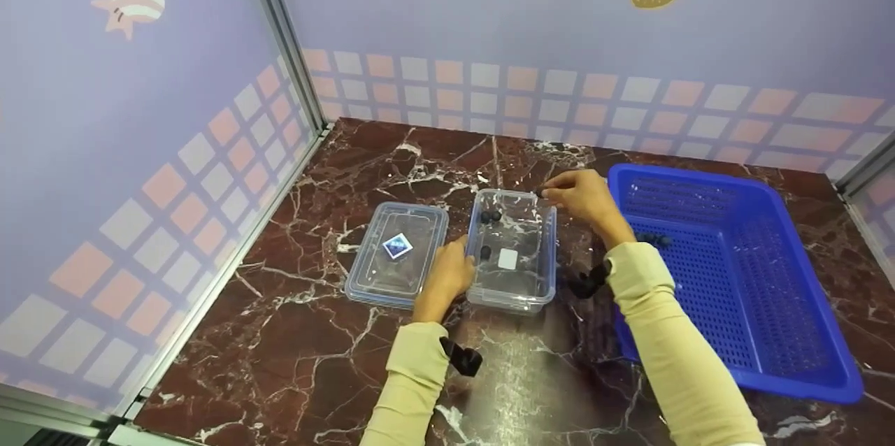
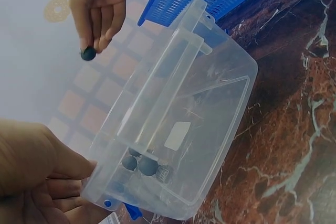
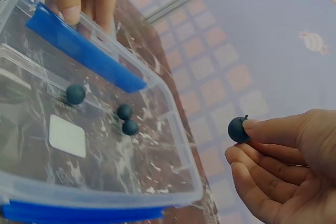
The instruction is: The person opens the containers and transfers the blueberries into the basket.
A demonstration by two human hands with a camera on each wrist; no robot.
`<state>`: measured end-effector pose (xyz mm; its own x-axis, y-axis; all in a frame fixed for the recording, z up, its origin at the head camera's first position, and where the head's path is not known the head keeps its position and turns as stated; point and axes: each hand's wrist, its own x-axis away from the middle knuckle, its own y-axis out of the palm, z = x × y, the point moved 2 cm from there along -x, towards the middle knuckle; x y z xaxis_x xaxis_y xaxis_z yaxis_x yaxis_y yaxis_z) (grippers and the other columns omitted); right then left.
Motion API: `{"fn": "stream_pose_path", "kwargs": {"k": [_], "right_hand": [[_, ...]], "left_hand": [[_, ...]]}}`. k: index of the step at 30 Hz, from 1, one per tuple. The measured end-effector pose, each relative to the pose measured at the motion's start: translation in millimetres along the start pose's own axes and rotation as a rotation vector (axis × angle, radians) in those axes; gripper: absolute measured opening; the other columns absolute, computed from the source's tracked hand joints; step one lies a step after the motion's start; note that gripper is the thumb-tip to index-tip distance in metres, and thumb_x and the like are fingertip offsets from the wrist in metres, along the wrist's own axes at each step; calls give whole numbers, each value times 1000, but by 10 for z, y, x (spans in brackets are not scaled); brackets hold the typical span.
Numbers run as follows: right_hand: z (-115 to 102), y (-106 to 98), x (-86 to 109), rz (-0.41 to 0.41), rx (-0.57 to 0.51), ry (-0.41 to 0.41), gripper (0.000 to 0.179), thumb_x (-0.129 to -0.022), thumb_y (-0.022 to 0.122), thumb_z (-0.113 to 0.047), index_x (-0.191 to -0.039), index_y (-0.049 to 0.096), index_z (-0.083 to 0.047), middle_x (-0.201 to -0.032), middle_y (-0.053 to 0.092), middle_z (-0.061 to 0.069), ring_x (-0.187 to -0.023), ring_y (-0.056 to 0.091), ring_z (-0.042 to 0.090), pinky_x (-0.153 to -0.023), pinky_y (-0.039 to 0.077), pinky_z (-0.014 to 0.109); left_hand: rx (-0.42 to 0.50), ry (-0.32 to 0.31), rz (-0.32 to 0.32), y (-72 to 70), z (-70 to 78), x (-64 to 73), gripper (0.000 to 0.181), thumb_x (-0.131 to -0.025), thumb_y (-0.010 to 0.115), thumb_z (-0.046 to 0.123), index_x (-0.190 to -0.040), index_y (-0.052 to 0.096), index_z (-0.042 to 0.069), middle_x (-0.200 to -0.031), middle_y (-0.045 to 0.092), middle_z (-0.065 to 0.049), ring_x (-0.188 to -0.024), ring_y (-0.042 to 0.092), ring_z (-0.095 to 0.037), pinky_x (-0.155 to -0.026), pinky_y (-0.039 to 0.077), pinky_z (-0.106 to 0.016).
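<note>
My right hand [image 1: 577,196] pinches a dark blueberry [image 3: 238,130] between thumb and fingertips. It is held up by the far right corner of a clear plastic container [image 1: 524,282]. With thumb and fingers my left hand [image 1: 451,270] grips that container's left rim, over a blue clip [image 3: 86,51]. Inside lie 3 blueberries: a pair [image 1: 491,217] near the far end and a single one [image 1: 485,251] by the left wall. On the container floor a white square label [image 1: 508,259] shows.
A clear lid [image 1: 381,279] with a blue diamond sticker lies left of the container on the marbled tabletop [image 1: 294,355]. To the right stands a blue perforated basket [image 1: 776,198] with several blueberries [image 1: 656,240] at its left side. Patterned panels [image 1: 482,19] rise behind and at left.
</note>
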<state>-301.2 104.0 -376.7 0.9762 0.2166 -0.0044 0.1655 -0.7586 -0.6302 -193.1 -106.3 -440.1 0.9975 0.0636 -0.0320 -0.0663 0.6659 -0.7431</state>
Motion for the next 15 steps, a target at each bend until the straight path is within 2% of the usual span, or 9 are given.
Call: {"fn": "stream_pose_path", "kwargs": {"k": [3, 8, 15], "right_hand": [[21, -89, 30, 9, -3, 20, 27, -89, 66, -16, -109, 70, 1, -100, 72, 20, -64, 63, 2, -60, 51, 17], [78, -256, 78, 28, -36, 48, 27, -89, 66, -17, -109, 70, 0, -100, 72, 19, -67, 64, 3, -65, 53, 18], [244, -513, 160, 63, -84, 81, 32, -90, 66, -19, -114, 67, 2, -102, 72, 16, -67, 63, -3, -67, 52, 15]], "left_hand": [[-6, -2, 0, 1, -7, 3, 43, -90, 56, 4, -132, 52, -6, -120, 63, -27, -116, 57, -41, -103, 44, -46], [2, 8, 4, 4, -12, 4, 42, -90, 56, 4, -130, 53, -6, -118, 63, -26, -115, 58, -41, -102, 45, -46], [5, 25, 10, 3, -1, 4, 40, -89, 57, 3, -128, 55, -6, -115, 65, -26, -113, 59, -42, -100, 46, -48]]}}
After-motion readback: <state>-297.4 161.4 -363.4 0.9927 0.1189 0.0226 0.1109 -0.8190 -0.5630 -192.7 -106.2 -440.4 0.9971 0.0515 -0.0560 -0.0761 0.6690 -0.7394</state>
